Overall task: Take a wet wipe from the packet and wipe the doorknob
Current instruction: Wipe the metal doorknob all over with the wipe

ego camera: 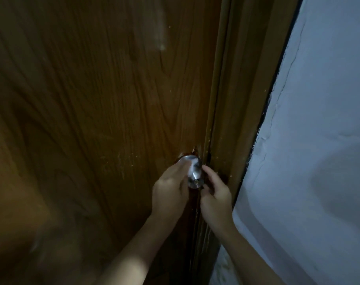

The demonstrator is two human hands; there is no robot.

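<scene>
A round silver doorknob (195,177) sticks out of a brown wooden door (92,99) near its right edge. My left hand (170,192) presses a small white wet wipe (192,166) against the knob's upper left side, fingers closed on it. My right hand (215,192) is at the knob's right side, fingers curled with the tips close to the knob; whether they touch it is unclear in the dim light. No wipe packet is in view.
A brown door frame (236,99) runs along the door's right edge. A pale blue-white wall (318,140) with cracked paint fills the right side. The scene is dark.
</scene>
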